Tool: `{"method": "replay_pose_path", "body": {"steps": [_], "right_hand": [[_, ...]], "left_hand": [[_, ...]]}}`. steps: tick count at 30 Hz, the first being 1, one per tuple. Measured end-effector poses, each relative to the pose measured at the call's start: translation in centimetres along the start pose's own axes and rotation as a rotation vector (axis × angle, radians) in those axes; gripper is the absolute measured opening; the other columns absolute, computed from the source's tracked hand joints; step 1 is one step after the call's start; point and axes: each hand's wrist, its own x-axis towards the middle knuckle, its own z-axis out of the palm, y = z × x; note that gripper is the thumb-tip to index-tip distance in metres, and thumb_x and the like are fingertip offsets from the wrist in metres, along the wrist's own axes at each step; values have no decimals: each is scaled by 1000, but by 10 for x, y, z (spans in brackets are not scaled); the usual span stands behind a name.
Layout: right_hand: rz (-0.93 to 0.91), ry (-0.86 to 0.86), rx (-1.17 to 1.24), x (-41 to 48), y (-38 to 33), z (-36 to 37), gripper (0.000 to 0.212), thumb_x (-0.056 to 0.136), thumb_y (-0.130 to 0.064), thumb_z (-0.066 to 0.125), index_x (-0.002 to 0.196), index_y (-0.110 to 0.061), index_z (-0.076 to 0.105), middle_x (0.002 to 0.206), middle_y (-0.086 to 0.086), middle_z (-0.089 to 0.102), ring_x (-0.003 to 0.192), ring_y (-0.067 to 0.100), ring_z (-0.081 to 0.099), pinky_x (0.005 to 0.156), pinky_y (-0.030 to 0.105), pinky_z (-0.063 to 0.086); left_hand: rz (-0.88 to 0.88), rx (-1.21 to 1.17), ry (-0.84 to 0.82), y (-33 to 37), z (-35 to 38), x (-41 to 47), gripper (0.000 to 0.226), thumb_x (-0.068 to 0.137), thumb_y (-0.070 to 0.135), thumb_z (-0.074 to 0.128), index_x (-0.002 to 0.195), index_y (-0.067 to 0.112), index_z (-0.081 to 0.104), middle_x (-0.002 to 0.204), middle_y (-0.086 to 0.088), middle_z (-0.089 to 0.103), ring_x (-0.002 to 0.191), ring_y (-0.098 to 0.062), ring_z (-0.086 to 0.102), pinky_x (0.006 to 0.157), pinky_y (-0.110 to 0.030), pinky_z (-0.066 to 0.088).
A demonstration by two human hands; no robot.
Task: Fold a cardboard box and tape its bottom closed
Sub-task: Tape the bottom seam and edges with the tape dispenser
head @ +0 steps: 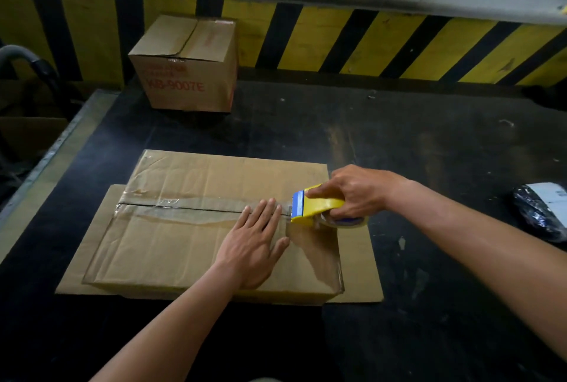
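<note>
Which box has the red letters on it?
The small box standing at the back, with nobody touching it. The big flat box under the left hand is plain brown with clear tape.

Dim light; black table [429,142], yellow-black striped wall [383,44].

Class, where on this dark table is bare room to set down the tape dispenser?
Bare table: between the printed box, the striped wall and the black bag. Crowded: the taped box, where the left hand presses beside the right hand gripping the tape dispenser.
</note>
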Motion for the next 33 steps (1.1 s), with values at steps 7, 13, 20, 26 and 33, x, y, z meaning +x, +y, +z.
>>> {"method": "replay_pose_path", "body": {"steps": [7, 13, 20, 26, 33], "right_hand": [[0, 22, -6, -9, 10, 1, 58, 91, -51, 59, 145, -51, 39, 91, -17, 43, 91, 7, 43, 82, 35, 48], [25, 9, -2, -20, 26, 9, 58, 90, -54, 57, 145, -54, 36, 94, -7, 49, 86, 12, 47, 81, 39, 49], [90, 19, 18, -35, 45, 21, 59, 88, -56, 59, 143, -55, 39, 94, -9, 48, 86, 12, 49, 80, 39, 49], [73, 72, -20, -28, 43, 33, 60, 86, -64, 55, 143, -53, 40, 87, -15, 40, 86, 10, 46, 75, 34, 46], [84, 85, -26, -28, 40, 31, 55, 87, -61, 55, 140, -53, 44, 96, -8, 49, 93, 13, 51, 72, 31, 42]], "left_hand": [[1, 11, 13, -1, -2, 0, 71, 105, 59, 5, 161, 19, -11, 169, 1, -17, 154, -13, -23, 126, -36, -13], [11, 16, -13, -3, -1, 3, 72, 104, 62, 3, 160, 20, -13, 169, 2, -18, 153, -13, -24, 126, -37, -12], [1, 23, -43, 1, -4, 2, 73, 104, 60, 4, 161, 18, -13, 169, 0, -19, 154, -15, -24, 127, -40, -10], [-7, 102, -57, 32, -17, 18, 69, 107, 43, 15, 161, 8, -9, 169, -13, -15, 156, -26, -16, 126, -46, -11], [63, 21, -24, 52, 10, 33, 70, 105, 58, 6, 157, 17, -16, 170, -3, -15, 155, -18, -21, 128, -43, -8]]}}
